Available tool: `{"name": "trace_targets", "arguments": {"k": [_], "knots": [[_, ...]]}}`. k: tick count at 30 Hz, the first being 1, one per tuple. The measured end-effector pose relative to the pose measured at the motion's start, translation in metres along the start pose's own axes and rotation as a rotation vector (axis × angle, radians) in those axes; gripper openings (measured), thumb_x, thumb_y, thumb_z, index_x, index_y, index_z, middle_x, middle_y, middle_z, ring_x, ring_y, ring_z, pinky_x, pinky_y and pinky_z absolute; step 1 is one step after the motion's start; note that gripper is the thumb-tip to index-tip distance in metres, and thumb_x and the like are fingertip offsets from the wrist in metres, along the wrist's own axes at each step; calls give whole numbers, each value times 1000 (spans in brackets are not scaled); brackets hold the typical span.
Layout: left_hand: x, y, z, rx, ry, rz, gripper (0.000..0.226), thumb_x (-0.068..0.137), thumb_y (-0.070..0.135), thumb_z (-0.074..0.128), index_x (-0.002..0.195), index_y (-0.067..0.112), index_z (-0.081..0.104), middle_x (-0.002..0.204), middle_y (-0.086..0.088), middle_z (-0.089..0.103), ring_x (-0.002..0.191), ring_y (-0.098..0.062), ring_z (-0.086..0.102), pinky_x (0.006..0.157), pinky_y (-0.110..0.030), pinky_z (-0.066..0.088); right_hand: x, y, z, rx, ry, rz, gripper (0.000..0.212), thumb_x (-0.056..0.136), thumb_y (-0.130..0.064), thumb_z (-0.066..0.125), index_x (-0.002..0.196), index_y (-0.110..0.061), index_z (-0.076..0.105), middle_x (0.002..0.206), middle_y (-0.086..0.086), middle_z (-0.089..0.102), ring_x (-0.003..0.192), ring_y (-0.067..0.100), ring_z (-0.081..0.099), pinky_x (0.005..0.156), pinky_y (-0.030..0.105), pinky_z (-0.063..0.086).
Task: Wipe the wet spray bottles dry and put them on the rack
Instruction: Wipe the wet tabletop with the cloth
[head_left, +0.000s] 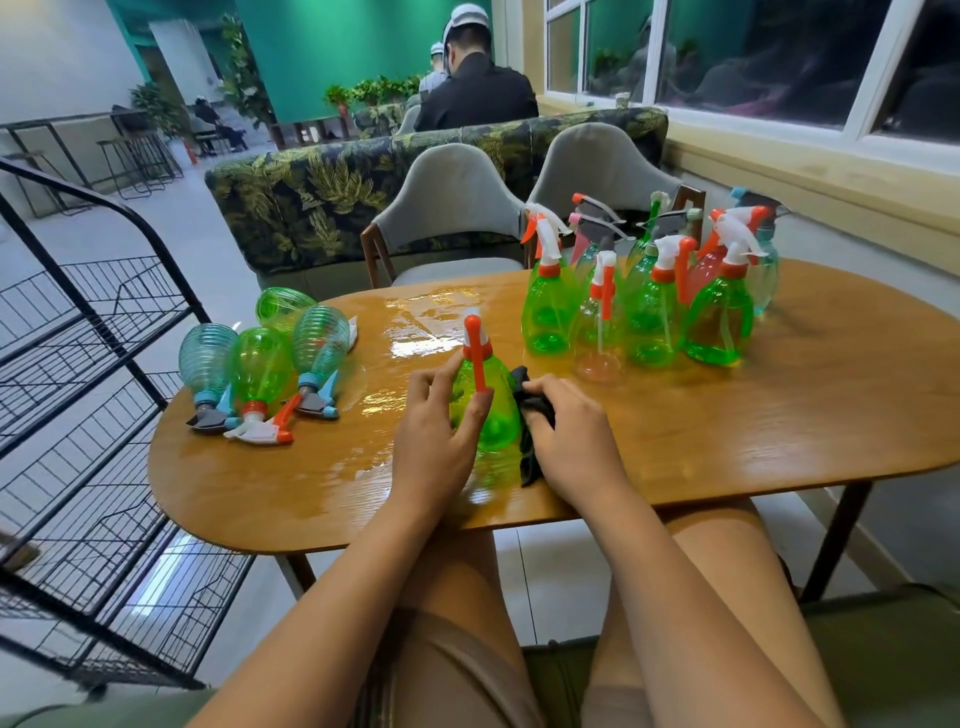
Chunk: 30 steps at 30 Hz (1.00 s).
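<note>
head view, translucent green plastic bottle (493, 410), crumpled dark cloth (530, 415), glossy wooden table (727, 415)

Your only view comes from the wide-angle camera on your head, facing forward and down across the table (779, 431). It sits close: your left hand (441, 431) and right hand (576, 441) fill centre frame, holding the spray bottle (498, 421) and cloth (529, 452). The rack (104, 364) is at nine o'clock and the windows (753, 57) at one o'clock.
</note>
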<state>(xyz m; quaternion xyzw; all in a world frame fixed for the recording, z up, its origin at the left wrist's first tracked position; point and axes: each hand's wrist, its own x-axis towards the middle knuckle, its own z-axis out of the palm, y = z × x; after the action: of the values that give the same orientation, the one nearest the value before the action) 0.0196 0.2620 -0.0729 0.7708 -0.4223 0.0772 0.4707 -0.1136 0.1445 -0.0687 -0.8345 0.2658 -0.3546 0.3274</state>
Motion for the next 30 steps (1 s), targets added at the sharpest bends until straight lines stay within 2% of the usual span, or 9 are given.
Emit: {"name": "trace_targets", "arguments": {"k": [4, 8, 10, 12, 15, 18, 22, 25, 30], "knots": [[0, 0, -1, -42, -6, -5, 58, 102, 65, 55, 152, 36, 48, 126, 12, 49, 108, 2, 56, 82, -32, 55, -1, 1, -3, -104, -106, 22, 22, 102, -17, 62, 121, -26, 67, 119, -5, 64, 113, 18, 55, 98, 38, 50], [0, 1, -2, -46, -16, -9, 65, 98, 68, 58, 153, 35, 48, 129, 11, 49, 110, 12, 51, 78, -16, 44, -3, 1, -4, -299, -148, 71, 28, 103, -28, 59, 130, -34, 62, 131, -7, 55, 123, 20, 43, 107, 40, 39], [0, 1, -2, -49, -23, -16, 68, 95, 70, 60, 152, 35, 49, 127, 12, 49, 111, 13, 50, 78, -11, 42, -5, 0, -4, -317, -162, 84, 28, 103, -31, 59, 131, -35, 61, 128, -6, 53, 120, 21, 45, 104, 40, 43], [1, -1, -2, -55, -24, -19, 68, 94, 72, 62, 149, 34, 51, 124, 12, 49, 110, 8, 53, 80, -15, 47, -5, -1, -3, -231, -138, 102, 27, 101, -25, 62, 127, -32, 64, 118, -4, 54, 112, 22, 54, 94, 37, 51], [1, -1, 0, -72, -52, -13, 65, 94, 71, 65, 145, 32, 54, 125, 14, 52, 110, -2, 58, 86, -30, 57, -6, -4, -3, -84, 1, 101, 30, 96, -11, 66, 120, -27, 69, 112, -1, 59, 102, 22, 62, 84, 29, 51], [1, 0, 2, -97, -89, 2, 63, 93, 72, 67, 142, 36, 52, 124, 16, 55, 112, -7, 62, 86, -40, 62, -9, -18, -8, -3, 164, -18, 39, 93, -3, 71, 125, -25, 67, 120, -3, 63, 109, 17, 63, 89, 26, 54], [-2, 5, 1, -128, -89, 37, 55, 92, 66, 67, 141, 49, 46, 126, 14, 63, 113, -6, 64, 87, -35, 60, -10, -36, -11, -4, 236, -226, 48, 91, -1, 73, 134, -20, 64, 129, -2, 63, 121, 17, 59, 104, 31, 54], [-3, 7, -2, -160, -88, 31, 57, 93, 58, 71, 141, 57, 40, 127, 19, 65, 115, -3, 65, 90, -28, 57, -10, -37, -12, 9, 218, -240, 47, 94, -7, 72, 139, -20, 63, 135, -3, 63, 128, 15, 56, 111, 32, 50], [-3, 5, 0, -134, -96, 28, 57, 96, 57, 71, 142, 57, 38, 125, 23, 64, 115, 0, 64, 91, -29, 58, -10, -33, -10, 72, 201, -184, 33, 106, -32, 62, 136, -20, 69, 136, -6, 64, 128, 11, 57, 108, 32, 51]]}}
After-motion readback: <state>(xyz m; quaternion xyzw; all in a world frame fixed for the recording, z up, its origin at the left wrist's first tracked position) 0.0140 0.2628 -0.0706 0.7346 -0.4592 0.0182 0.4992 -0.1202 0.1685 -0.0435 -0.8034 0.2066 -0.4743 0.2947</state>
